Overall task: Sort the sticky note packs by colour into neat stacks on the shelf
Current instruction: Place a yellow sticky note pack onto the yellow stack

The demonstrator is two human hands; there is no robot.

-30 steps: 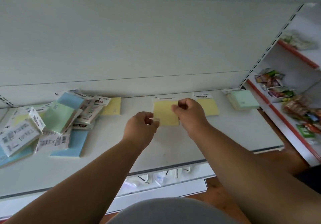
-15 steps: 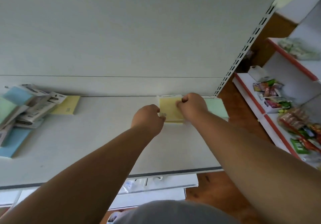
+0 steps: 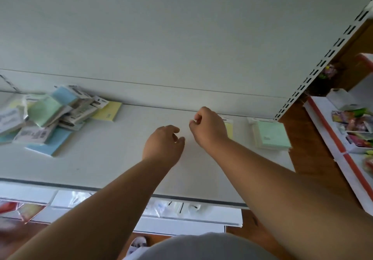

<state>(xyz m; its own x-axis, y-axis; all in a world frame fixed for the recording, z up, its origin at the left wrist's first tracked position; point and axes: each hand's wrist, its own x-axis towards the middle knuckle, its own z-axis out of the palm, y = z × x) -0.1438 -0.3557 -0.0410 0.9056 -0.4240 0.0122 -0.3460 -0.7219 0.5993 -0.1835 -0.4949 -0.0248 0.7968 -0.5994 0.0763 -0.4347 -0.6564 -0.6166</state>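
Both hands curled, empty: left hand point(image 3: 163, 144), right hand point(image 3: 209, 127) w/ square yellow pack point(image 3: 229, 130) behind.

No print resolves from where I stand. White header cards on the mixed packs point(image 3: 66, 108) near the shelf's point(image 3: 121, 158) left edge carry dark bars and barcode-like blocks, too blurred to read. The green stack point(image 3: 272, 134) by the right edge bears a small mark near its front left corner, illegible. The yellow stack's point(image 3: 229, 128) header card shows a dark strip, unreadable.
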